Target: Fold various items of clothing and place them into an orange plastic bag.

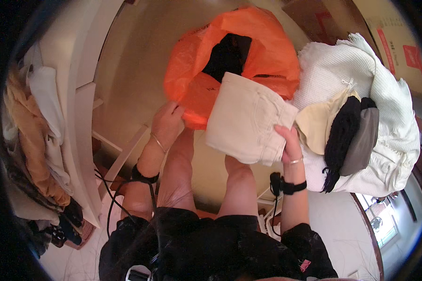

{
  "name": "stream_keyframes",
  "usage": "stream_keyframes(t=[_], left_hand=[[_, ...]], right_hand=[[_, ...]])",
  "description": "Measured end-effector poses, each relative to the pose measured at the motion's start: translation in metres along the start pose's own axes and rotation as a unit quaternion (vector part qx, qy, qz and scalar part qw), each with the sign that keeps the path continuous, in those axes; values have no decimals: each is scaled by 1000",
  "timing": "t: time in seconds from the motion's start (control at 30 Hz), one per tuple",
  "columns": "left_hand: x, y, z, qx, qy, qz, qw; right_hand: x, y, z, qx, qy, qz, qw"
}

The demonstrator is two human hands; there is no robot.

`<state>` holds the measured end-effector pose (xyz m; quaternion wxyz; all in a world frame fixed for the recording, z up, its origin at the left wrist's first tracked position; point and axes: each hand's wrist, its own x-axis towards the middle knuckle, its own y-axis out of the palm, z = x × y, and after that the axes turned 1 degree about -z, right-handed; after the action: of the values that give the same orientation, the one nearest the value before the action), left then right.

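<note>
An orange plastic bag (pixel 232 52) stands before me with its mouth open and black fabric (pixel 228 56) inside. My left hand (pixel 168 123) pinches the near left rim of the bag. In my right hand (pixel 289 144) is a folded pair of cream trousers (pixel 249 119), gripped at the waistband; its far corner overlaps the bag's opening. Right of the trousers, a white textured throw with fringe (pixel 341 70) lies in a heap. On it rest a cream cloth piece (pixel 314 123), a black knitted item (pixel 343 135) and a grey folded fabric item (pixel 362 140), side by side.
Cardboard boxes (pixel 395 49) stand at the upper right. Clothes (pixel 35 130) are piled at the far left, beyond a white furniture panel (pixel 82 140). Black cables (pixel 114 189) run near my left arm, and another hangs from my right wrist strap (pixel 293 188).
</note>
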<state>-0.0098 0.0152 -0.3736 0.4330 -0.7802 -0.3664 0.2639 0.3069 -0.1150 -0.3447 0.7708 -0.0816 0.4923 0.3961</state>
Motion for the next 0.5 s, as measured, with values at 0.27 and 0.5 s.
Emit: stream_keyframes(t=[0.27,0.5], left_hand=[[-15,-11,17,12,-49,-31,998],[-8,-17,19,11,-34,-53,998]], right_hand=[[104,29,12,36,78,39,996],[170,45,-41,41,-42,-54,997]])
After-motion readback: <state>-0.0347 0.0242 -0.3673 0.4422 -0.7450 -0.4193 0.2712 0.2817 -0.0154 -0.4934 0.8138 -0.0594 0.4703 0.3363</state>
